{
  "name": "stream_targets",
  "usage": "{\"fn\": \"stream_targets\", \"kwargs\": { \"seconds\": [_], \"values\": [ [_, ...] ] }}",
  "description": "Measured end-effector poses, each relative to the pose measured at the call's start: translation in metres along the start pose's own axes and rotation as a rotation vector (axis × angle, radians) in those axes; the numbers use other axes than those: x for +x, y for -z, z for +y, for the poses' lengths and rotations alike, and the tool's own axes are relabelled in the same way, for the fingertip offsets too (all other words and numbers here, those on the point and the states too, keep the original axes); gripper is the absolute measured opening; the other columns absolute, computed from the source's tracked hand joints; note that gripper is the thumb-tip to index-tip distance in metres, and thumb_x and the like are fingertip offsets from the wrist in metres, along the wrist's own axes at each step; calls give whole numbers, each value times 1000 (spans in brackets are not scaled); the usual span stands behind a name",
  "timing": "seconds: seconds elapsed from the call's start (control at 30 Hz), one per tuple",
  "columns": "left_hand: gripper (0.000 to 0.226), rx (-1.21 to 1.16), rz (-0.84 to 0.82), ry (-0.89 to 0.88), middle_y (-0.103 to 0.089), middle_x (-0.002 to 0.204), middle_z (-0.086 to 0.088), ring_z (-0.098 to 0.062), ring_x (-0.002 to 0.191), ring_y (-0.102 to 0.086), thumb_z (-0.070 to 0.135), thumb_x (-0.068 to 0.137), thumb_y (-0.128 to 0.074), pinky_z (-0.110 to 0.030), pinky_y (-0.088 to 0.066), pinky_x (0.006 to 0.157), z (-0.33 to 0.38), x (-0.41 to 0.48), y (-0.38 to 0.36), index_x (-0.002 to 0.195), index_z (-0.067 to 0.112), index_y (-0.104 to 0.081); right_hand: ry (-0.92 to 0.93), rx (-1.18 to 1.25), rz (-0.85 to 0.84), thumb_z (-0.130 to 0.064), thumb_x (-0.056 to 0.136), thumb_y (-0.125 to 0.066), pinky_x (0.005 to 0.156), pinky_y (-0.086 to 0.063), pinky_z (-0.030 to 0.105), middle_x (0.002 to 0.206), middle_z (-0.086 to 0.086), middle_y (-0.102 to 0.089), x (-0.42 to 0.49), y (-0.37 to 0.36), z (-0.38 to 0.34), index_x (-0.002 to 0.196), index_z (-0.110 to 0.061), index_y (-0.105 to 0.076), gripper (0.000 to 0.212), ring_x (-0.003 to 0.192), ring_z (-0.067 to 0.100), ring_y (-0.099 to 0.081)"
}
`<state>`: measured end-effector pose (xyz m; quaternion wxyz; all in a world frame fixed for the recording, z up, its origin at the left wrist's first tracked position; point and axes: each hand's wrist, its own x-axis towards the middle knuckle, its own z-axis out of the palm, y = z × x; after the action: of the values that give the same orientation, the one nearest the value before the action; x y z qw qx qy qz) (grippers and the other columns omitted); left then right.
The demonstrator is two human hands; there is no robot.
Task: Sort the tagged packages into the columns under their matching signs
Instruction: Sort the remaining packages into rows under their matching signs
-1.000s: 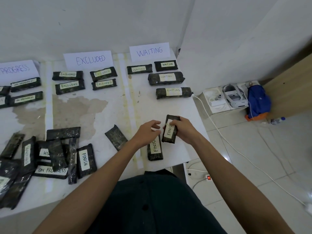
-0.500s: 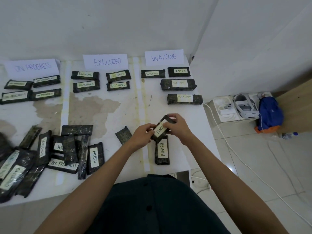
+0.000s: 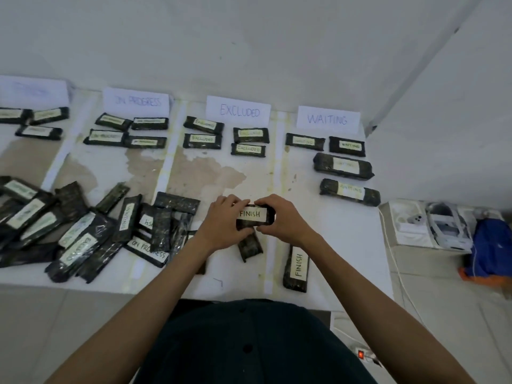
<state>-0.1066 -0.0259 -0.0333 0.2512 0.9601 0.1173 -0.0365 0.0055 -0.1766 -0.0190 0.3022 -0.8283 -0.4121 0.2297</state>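
I hold a dark package tagged FINISH (image 3: 252, 214) level between my left hand (image 3: 219, 223) and my right hand (image 3: 279, 220), above the table's front middle. A second FINISH package (image 3: 297, 266) lies lengthwise near the front edge, right of my hands. An untagged-side package (image 3: 249, 246) lies just under my hands. White signs stand along the wall: ON PROGRESS (image 3: 137, 102), EXCLUDED (image 3: 238, 111), WAITING (image 3: 327, 120), each with several matching packages below. A blurred sign (image 3: 32, 91) stands at far left.
A loose pile of mixed packages (image 3: 83, 228) covers the table's front left. The white table (image 3: 346, 245) ends at the right; beyond it on the floor sit white boxes (image 3: 432, 224), a blue bag (image 3: 490, 250) and a white cable (image 3: 399, 275).
The view has swung left, bringing the far-left column into sight. My hands turned the FINISH package from tilted to level and carried it left, away from the second FINISH package.
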Motion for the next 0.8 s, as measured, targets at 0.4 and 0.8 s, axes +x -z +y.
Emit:
{"fn": "stream_targets", "kwargs": {
  "seconds": [0.4, 0.8],
  "values": [
    [59, 4, 86, -6, -53, 112, -6, -24, 101, -49, 32, 78, -69, -38, -44, 88, -106, -40, 69, 130, 14, -48, 77, 27, -88, -29, 71, -80, 93, -46, 30, 115, 6, -56, 71, -62, -97, 129, -14, -51, 67, 104, 18, -55],
    [58, 16, 112, 124, -49, 113, -8, -24, 103, -49, 20, 75, -71, -38, -47, 88, -276, -91, 161, 128, 8, -50, 90, 4, -171, -31, 80, -70, 93, -42, 27, 123, 5, -50, 171, -157, -216, 134, -14, -47, 61, 111, 18, -50]
  ]
}}
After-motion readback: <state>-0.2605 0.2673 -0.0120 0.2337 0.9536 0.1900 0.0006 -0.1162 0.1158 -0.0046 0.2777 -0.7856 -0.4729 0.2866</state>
